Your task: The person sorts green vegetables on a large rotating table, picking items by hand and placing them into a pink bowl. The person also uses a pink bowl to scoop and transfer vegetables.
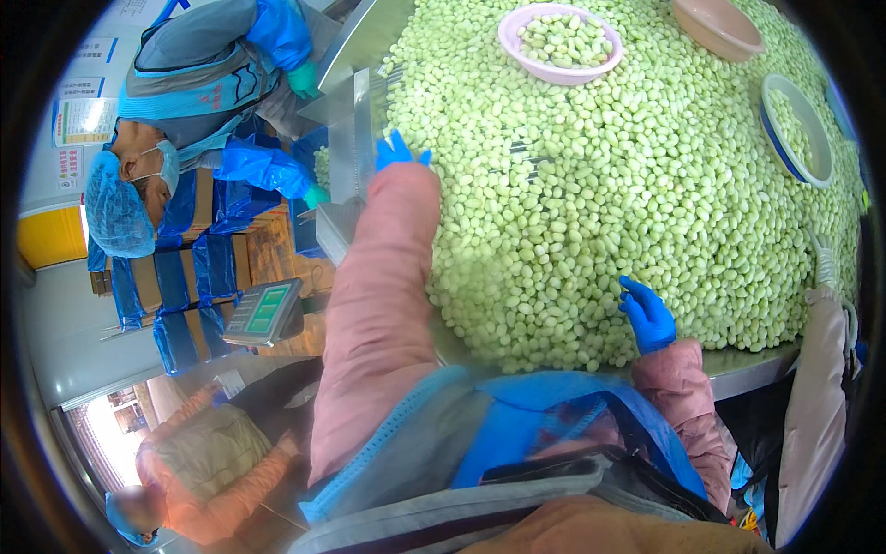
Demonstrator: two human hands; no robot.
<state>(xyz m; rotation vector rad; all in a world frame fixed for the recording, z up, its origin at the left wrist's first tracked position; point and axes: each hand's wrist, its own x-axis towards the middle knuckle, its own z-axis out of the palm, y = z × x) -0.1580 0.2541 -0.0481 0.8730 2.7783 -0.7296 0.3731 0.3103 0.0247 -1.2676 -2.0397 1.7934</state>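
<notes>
A wide heap of pale green, oval, grape-like fruits (554,277) covers the metal sorting table before me. My left hand (400,154), in a blue glove, reaches out to the heap's left edge beside a metal chute, its fingers spread; its palm is hidden by the pink sleeve. Close to the near part of the heap is my right hand (647,317), also blue-gloved, with its fingers bent over the fruits. Whether anything lies between those fingers is too small to tell. A pink bowl (509,41) full of the fruits rests on the heap at the top.
An empty beige bowl (720,31) and a white-rimmed basin (768,104) holding fruits sit at right. Beyond the metal chute (339,152), a co-worker's green-gloved hand (317,196) is near a blue-lined crate. A scale (263,315) and lined cartons (183,339) stand left. Another person is lower left.
</notes>
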